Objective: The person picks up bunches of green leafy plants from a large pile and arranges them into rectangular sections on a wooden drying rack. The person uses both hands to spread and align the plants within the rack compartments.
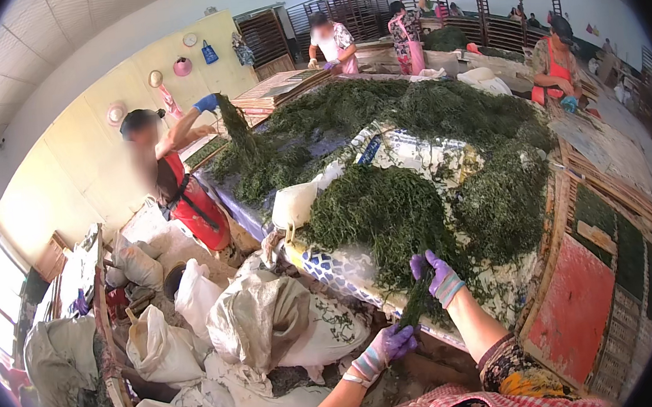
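A bundle of dark green seaweed strands (413, 310) stretches between my two hands at the near edge of the table. My left hand (384, 346), in a purple-palmed knit glove, grips its lower end. Farther up, my right hand (442, 277), gloved the same way, has its thumb and fingers around the upper strands. Just beyond them rises a large heap of seaweed (379, 210) on the patterned table cover (332, 267). Another seaweed mound (502, 204) lies to its right.
White woven sacks (320, 327) crowd the floor at the left. A white scoop-like container (293, 203) stands beside the heap. Framed trays and a red board (571, 303) line the right. A person in a red apron (190, 199) lifts seaweed across the table; several others work farther back.
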Motion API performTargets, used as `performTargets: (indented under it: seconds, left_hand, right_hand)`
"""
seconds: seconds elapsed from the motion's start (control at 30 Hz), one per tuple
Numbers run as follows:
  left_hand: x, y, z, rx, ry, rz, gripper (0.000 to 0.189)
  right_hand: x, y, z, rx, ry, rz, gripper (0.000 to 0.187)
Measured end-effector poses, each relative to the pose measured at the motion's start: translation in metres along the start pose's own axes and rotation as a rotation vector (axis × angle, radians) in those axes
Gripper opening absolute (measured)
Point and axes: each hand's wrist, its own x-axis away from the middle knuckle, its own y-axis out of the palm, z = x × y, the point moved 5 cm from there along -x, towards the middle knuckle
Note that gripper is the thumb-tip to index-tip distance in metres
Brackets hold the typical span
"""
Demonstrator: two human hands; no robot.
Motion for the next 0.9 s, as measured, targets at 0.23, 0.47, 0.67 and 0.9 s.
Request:
performTargets:
  seconds: [0.23, 0.47, 0.67, 0.9]
  left_hand:
    - [0.077, 0.039, 0.034, -0.053, 0.180, -0.175, 0.046]
    - [0.038, 0.165, 0.056, -0.482, 0.225, -0.191, 0.033]
    - [0.013, 0.362, 0.037, -0.640, 0.192, -0.387, 0.025]
    - [-0.045, 0.692, -0.046, -1.087, 0.341, -0.939, 0.030]
  right_hand:
    - [0.034, 0.028, -0.052, -0.352, -0.028, 0.029, 0.021]
    - [0.197, -0.017, -0.223, -0.083, -0.487, 0.014, 0.026]
    - [0.392, -0.121, -0.338, -0.308, -0.850, 0.055, 0.023]
    - [0.711, -0.281, -0.487, -0.166, -1.219, 0.059, 0.028]
